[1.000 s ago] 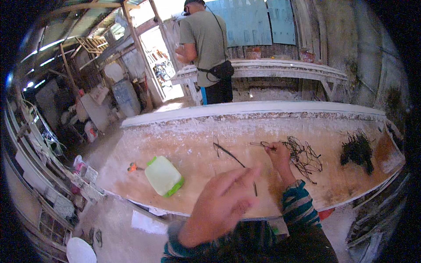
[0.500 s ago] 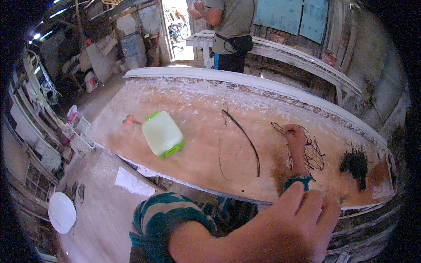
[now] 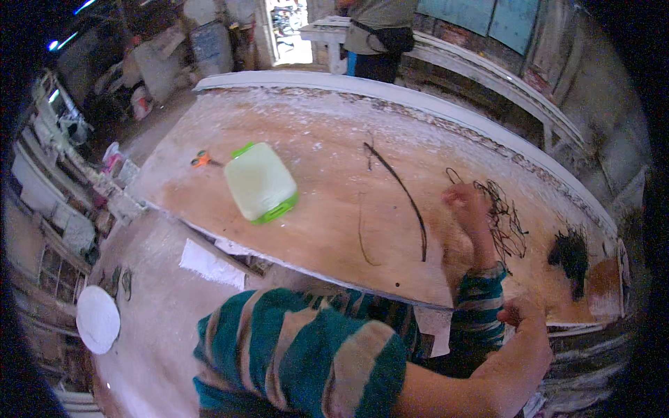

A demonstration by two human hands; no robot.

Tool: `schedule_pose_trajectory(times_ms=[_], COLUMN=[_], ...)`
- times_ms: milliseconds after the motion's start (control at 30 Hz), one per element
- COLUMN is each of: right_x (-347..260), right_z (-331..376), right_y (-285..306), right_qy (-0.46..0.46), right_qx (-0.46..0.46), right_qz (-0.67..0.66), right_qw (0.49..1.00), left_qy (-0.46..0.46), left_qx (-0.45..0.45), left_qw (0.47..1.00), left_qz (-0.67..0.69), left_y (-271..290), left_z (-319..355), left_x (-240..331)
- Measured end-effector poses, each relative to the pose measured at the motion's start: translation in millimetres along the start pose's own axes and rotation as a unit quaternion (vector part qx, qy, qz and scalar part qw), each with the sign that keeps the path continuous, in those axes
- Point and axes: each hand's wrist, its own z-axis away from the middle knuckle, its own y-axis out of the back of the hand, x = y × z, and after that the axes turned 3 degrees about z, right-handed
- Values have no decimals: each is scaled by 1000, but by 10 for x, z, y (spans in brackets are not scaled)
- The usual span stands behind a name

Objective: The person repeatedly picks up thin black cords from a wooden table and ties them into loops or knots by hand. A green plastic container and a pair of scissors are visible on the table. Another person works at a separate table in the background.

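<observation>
My right hand (image 3: 465, 200) rests low over the plywood board (image 3: 327, 209) with its fingers curled, beside a tangle of thin black cords (image 3: 505, 219). Whether a cord is in those fingers cannot be made out. Across from the left comes my other arm, in a green and beige striped sleeve (image 3: 481, 303) like the one on my right forearm. My left hand (image 3: 523, 324) is at the board's near edge, closed, fingertips against or beside that right sleeve; anything in them is hidden. A long dark strip (image 3: 404, 191) lies left of my right hand.
A pale container with green clips (image 3: 260, 182) and orange-handled scissors (image 3: 202, 160) lie on the board's left. A black bundle (image 3: 570, 261) sits at its right end. Beyond the raised far edge, a person (image 3: 380, 35) stands by a long bench (image 3: 481, 70). A white round object (image 3: 98, 319) is at lower left.
My left hand has drawn back from above my right wrist toward the right, and its fingers have curled. My right hand stays near the cords. The view has tilted downward.
</observation>
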Motion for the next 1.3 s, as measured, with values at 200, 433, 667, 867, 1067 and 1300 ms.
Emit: schedule_pose_trajectory(times_ms=[200,433,667,867,1067,1300], right_x=[-590,-437,-180,-132,-203,-153], right_z=[142,94,141,23,-38,-31], right_y=[-119,-106,-163,-59,181,248], right_qy=[44,-23,107,-60,-183,-195], right_qx=[-157,-215,62,-85,-67,-84], right_qz=[62,25,-197,-335,-525,-502], right_qw=[985,976,973,937,828,839], left_qy=[-11,9,162,319,325,331], left_qx=[-10,-90,-194,-185,-120,-105], left_qw=[999,996,967,928,932,935], left_qz=[34,25,-33,48,105,76], left_y=[-85,-302,-762,-823,-687,-610], left_z=[123,436,1285,1485,1655,1790], left_x=[22,-323,-1783,-2238,-2377,-2378])
